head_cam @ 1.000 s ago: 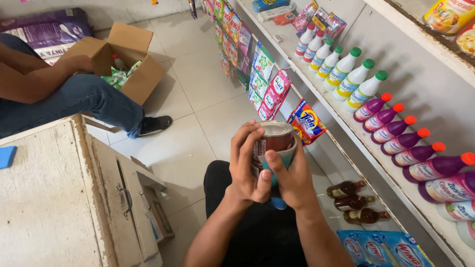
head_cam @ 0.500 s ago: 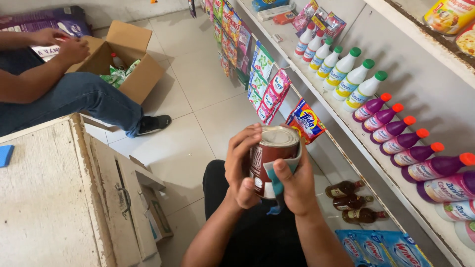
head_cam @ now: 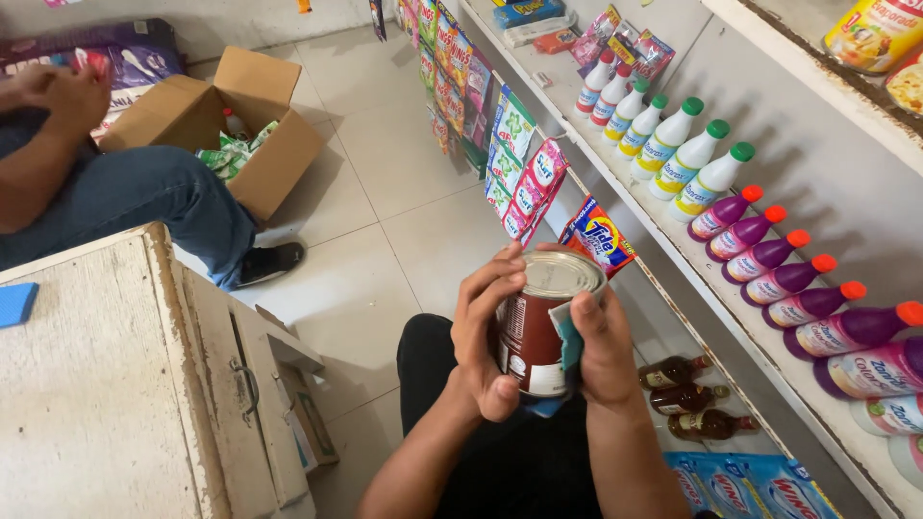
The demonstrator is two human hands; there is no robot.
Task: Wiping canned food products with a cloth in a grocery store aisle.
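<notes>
Here, left hand (head_cam: 486,336) wraps fingers round can (head_cam: 538,322), held upright above lap, beside shelf (head_cam: 673,240). Right hand (head_cam: 601,346) pinches blue cloth (head_cam: 567,336) against can's side. Best wiped with firm left grip, can turned slowly, cloth flat, rim included.

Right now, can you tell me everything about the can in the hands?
The can is a round metal tin with a dull silver lid and a dark red label with a pale band low down. It is upright, tipped slightly, held above the lap. The left hand wraps one side; the right hand presses a blue cloth against the other.
</notes>
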